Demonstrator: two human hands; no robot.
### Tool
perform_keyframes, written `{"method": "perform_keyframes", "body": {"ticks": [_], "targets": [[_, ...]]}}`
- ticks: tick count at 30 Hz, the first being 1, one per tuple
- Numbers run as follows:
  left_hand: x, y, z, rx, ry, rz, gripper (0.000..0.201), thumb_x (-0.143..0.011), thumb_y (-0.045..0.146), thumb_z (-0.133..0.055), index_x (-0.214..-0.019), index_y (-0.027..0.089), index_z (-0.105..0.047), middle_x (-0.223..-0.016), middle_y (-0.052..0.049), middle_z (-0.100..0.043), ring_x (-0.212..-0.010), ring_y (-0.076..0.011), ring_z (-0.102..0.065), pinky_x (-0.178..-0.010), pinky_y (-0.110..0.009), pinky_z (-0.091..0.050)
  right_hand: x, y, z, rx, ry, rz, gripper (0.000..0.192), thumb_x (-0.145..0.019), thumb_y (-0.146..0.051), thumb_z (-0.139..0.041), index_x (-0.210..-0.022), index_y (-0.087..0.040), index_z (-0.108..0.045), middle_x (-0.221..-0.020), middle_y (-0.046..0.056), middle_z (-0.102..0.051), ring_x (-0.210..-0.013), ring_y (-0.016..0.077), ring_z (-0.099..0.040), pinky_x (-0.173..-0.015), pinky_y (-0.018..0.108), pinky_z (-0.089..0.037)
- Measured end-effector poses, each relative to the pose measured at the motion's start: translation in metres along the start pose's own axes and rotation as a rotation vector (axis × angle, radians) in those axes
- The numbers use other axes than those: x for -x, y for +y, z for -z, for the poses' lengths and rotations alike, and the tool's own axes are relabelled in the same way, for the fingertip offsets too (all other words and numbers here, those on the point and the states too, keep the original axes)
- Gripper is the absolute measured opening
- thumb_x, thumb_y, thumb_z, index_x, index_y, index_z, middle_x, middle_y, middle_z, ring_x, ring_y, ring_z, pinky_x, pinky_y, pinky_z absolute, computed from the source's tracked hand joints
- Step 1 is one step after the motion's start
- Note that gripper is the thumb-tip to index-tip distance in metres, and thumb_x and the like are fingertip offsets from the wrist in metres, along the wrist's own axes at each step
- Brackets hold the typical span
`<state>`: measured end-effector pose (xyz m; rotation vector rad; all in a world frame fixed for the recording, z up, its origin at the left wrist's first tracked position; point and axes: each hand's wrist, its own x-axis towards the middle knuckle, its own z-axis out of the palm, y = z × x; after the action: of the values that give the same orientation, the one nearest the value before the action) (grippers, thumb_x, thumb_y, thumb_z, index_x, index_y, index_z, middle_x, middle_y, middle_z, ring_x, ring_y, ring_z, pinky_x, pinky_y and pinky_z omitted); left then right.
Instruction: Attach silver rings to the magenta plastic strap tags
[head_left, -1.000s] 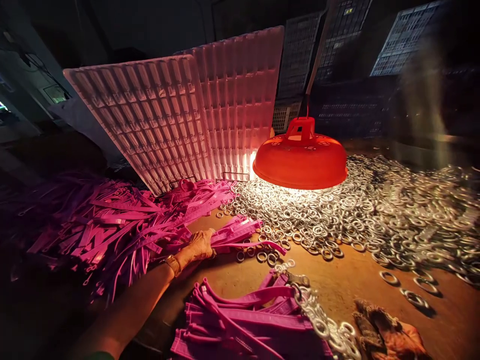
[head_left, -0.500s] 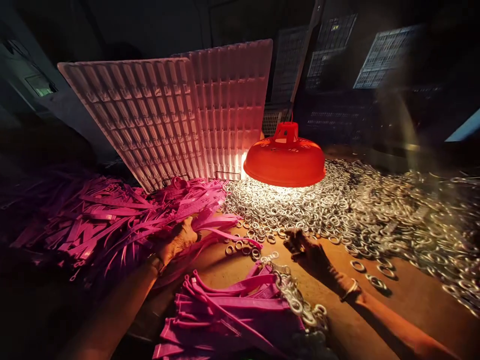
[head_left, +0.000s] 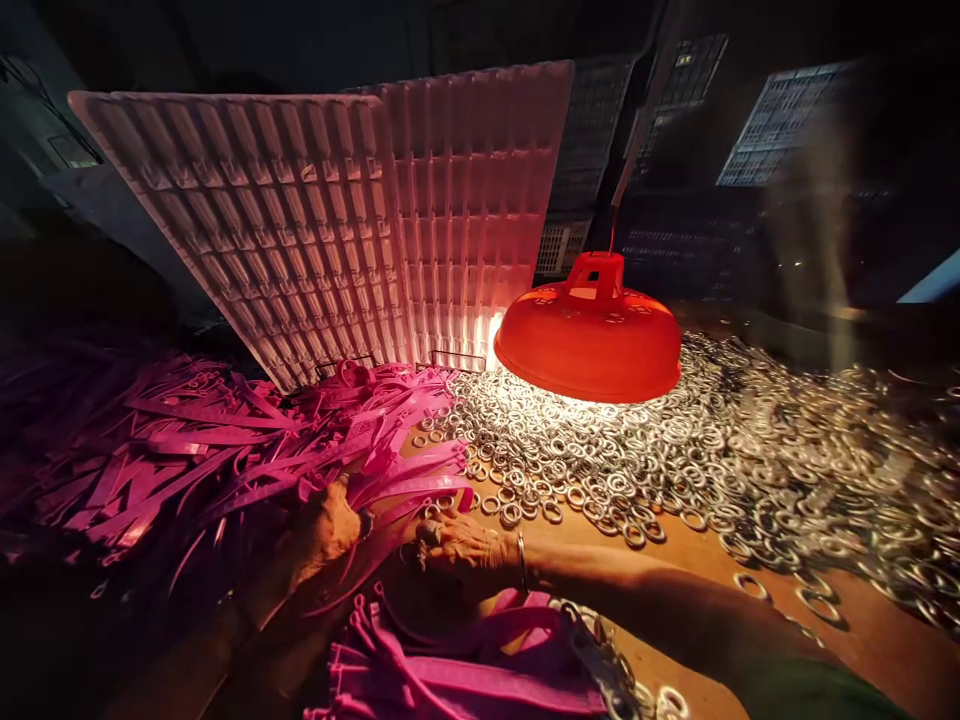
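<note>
My left hand [head_left: 334, 525] is closed around a magenta strap [head_left: 409, 487] at the front edge of a loose strap heap. My right hand [head_left: 469, 542] reaches across to the left, its fingers curled together at what looks like a metal ring [head_left: 409, 552], partly hidden by the fingertips. The two hands are a short way apart. Below them lies a stack of magenta straps [head_left: 480, 680] with metal rings [head_left: 622, 675] at its right ends. My right forearm covers part of this stack.
A big heap of metal rings [head_left: 720, 440] spreads over the right of the brown tabletop [head_left: 570, 540]. Above it hangs a lit red lamp [head_left: 589, 345]. The heap of magenta straps [head_left: 202, 430] fills the left. Two ribbed panels [head_left: 247, 220] stand upright behind.
My right hand has moved left from the edge of the ring heap to beside my left hand. My left hand has drawn slightly left and down. The view has shifted a little.
</note>
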<state>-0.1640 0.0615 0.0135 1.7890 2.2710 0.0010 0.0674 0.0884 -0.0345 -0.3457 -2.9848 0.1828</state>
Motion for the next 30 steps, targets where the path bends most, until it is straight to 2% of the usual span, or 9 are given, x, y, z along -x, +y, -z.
{"method": "perform_keyframes", "body": {"ticks": [3,5,8,11,14,18,22,26,30], "targets": [[0.017,0.002,-0.025,0.083,0.014,-0.117,0.060,-0.071,0.024,-0.062,-0.128,0.014,-0.050,-0.117,-0.010,-0.065,-0.110,-0.0266,-0.060,-0.097,-0.032,-0.045,0.016,0.011,-0.006,-0.002,-0.120,-0.044,0.029,-0.077,-0.019,-0.064,-0.106,-0.019,-0.065,-0.095,0.005,-0.063,-0.075,0.0188,-0.054,-0.067,0.028,-0.044],[0.024,0.005,-0.039,0.072,0.007,-0.235,0.071,-0.064,0.023,-0.065,-0.133,0.014,-0.047,-0.133,-0.013,-0.054,-0.126,-0.0283,-0.048,-0.110,-0.035,-0.033,0.026,0.025,-0.008,-0.016,-0.126,-0.107,0.039,-0.070,-0.019,-0.069,-0.108,-0.018,-0.064,-0.095,0.006,-0.063,-0.082,0.0212,-0.055,-0.075,0.030,-0.044],[0.023,0.009,-0.045,-0.020,-0.047,-0.205,0.091,-0.058,0.028,-0.069,-0.141,0.008,-0.038,-0.147,-0.021,-0.036,-0.137,-0.0371,-0.030,-0.115,-0.043,-0.023,0.035,0.055,-0.008,0.001,-0.044,-0.181,0.039,-0.067,-0.020,-0.067,-0.106,-0.017,-0.065,-0.111,0.010,-0.059,-0.101,0.0265,-0.050,-0.091,0.037,-0.040],[0.016,0.011,-0.043,-0.039,-0.064,-0.190,0.084,-0.059,0.023,-0.065,-0.138,0.005,-0.041,-0.142,-0.021,-0.043,-0.132,-0.0348,-0.038,-0.113,-0.040,-0.026,0.041,0.094,-0.001,0.092,0.031,-0.328,0.033,-0.068,-0.016,-0.064,-0.101,-0.015,-0.064,-0.113,0.011,-0.057,-0.105,0.0267,-0.048,-0.093,0.039,-0.038],[0.010,0.010,-0.045,0.011,-0.036,-0.215,0.073,-0.062,0.022,-0.062,-0.132,0.009,-0.048,-0.133,-0.016,-0.054,-0.124,-0.0290,-0.047,-0.109,-0.035,-0.032,0.048,0.133,0.012,0.171,0.111,-0.489,0.019,-0.081,-0.012,-0.053,-0.096,-0.012,-0.063,-0.107,0.012,-0.058,-0.103,0.0262,-0.048,-0.092,0.041,-0.036],[0.008,0.008,-0.055,0.031,0.022,-0.181,0.063,-0.068,0.022,-0.059,-0.130,0.016,-0.050,-0.127,-0.012,-0.059,-0.118,-0.0272,-0.053,-0.105,-0.036,-0.036,0.041,0.158,0.026,0.219,0.209,-0.648,0.025,-0.077,-0.009,-0.052,-0.100,-0.006,-0.061,-0.106,0.018,-0.055,-0.102,0.0316,-0.046,-0.089,0.046,-0.035],[0.012,0.005,-0.063,0.058,0.071,-0.241,0.062,-0.071,0.020,-0.056,-0.132,0.016,-0.050,-0.123,-0.012,-0.061,-0.117,-0.0272,-0.054,-0.105,-0.037,-0.036,-0.003,0.145,0.017,0.170,0.212,-0.516,0.030,-0.078,-0.021,-0.057,-0.105,-0.009,-0.062,-0.112,0.013,-0.054,-0.105,0.0287,-0.045,-0.091,0.041,-0.035],[0.019,0.002,-0.068,0.066,0.077,-0.360,0.070,-0.060,0.013,-0.057,-0.129,0.024,-0.053,-0.120,-0.009,-0.063,-0.115,-0.0284,-0.054,-0.106,-0.039,-0.037,-0.048,0.131,-0.005,0.085,0.130,-0.317,0.023,-0.074,-0.020,-0.065,-0.097,-0.017,-0.065,-0.111,0.004,-0.059,-0.102,0.0212,-0.050,-0.091,0.033,-0.038],[0.019,0.006,-0.067,0.039,0.028,-0.351,0.078,-0.055,0.012,-0.055,-0.132,0.018,-0.053,-0.121,-0.010,-0.062,-0.114,-0.0277,-0.054,-0.105,-0.037,-0.037,-0.049,0.134,-0.013,0.065,0.135,-0.309,0.024,-0.077,-0.021,-0.066,-0.100,-0.019,-0.064,-0.113,0.005,-0.059,-0.106,0.0230,-0.049,-0.097,0.040,-0.033]]}}
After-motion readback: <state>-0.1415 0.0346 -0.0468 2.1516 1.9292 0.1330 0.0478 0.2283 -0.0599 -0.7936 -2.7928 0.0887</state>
